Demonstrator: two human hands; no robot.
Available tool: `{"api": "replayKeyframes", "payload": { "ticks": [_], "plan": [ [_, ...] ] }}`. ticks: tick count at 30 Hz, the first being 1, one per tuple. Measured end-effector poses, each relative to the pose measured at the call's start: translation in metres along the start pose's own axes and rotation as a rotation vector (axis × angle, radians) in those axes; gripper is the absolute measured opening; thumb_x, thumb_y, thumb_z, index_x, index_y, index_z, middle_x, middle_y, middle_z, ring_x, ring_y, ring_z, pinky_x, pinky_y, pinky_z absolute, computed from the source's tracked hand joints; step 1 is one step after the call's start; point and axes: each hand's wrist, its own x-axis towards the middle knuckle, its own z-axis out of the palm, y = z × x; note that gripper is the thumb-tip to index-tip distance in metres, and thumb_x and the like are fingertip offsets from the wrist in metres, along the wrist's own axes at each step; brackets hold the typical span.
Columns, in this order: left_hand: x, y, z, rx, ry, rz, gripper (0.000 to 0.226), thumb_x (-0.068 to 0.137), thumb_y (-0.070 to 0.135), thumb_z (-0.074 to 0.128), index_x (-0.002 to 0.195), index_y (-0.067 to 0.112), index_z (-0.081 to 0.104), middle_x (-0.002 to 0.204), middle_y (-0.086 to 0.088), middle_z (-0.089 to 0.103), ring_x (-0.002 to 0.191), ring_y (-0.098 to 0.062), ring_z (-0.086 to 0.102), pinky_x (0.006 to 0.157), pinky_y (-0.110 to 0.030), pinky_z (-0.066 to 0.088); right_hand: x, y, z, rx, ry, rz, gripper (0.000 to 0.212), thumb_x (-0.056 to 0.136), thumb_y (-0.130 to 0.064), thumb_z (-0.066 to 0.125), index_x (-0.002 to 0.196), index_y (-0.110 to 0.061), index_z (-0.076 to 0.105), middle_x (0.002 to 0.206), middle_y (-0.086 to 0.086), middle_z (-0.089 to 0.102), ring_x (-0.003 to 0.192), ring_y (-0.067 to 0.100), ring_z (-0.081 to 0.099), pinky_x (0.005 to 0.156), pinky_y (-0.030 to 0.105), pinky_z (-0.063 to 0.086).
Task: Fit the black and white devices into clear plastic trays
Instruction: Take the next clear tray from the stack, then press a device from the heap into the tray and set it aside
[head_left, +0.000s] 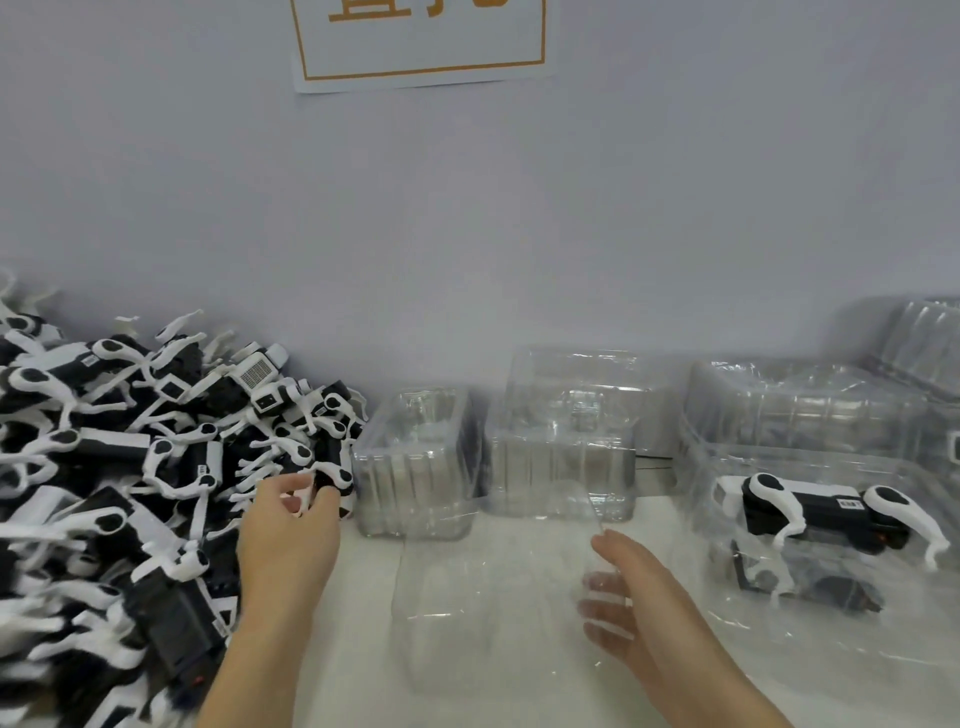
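The left hand (291, 525) reaches into the right edge of a heap of black and white devices with curved white arms (130, 467), its fingers curled and its fingertips pinching one black and white device (332, 475) at the pile's rim — the piece sits just beyond the fingertips, and its long axis seems to run up and away from the hand, though blur makes that hard to settle. The right hand (639, 603) holds a clear plastic tray (493, 587) lying on the white tabletop (363, 649): the thumb rests on the tray's near right corner while the other fingers, seen through the plastic, are curled inside its right wall. The tray's long axis runs away from the person, its open side up. Beyond the fingers of both hands stand stacks of clear empty trays (561, 452) against the pale wall (467, 208). To the right of the right hand's fingers, a filled clear tray (821, 525) carries a black and white device lying crosswise — long axis left to right.
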Motion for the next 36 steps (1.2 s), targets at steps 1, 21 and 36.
{"api": "replayKeyframes", "payload": {
  "ticks": [1,21,36],
  "plan": [
    [0.003,-0.001,-0.003,0.05,0.042,0.016,0.023,0.092,0.023,0.062,0.114,0.017,0.058,0.115,-0.012,0.06,0.099,-0.03,0.056,0.085,-0.043,0.047,0.002,0.001,0.0,-0.052,0.019,-0.019,0.021,0.09,-0.037,0.064,0.109,-0.027,0.063,0.101,0.008,0.062,0.078,0.024,0.064,0.069,0.035,0.049],
    [0.008,-0.013,-0.038,0.634,0.264,0.072,0.041,0.081,-0.007,0.06,0.121,0.0,0.057,0.111,-0.028,0.052,0.101,-0.043,0.046,0.083,-0.054,0.047,-0.02,-0.003,0.008,-0.388,0.089,-0.197,0.051,0.098,-0.036,0.053,0.147,-0.043,0.04,0.154,-0.008,0.038,0.142,0.019,0.035,0.116,0.046,0.03],
    [-0.001,0.042,-0.043,-0.444,0.125,0.212,0.02,0.093,-0.007,0.06,0.092,0.011,0.067,0.08,-0.004,0.077,0.076,-0.013,0.076,0.065,-0.016,0.058,-0.025,-0.004,0.016,-0.764,0.191,-0.652,0.045,0.097,-0.02,0.053,0.138,-0.037,0.048,0.148,-0.014,0.04,0.144,0.011,0.028,0.113,0.028,0.025]
  ]
}}
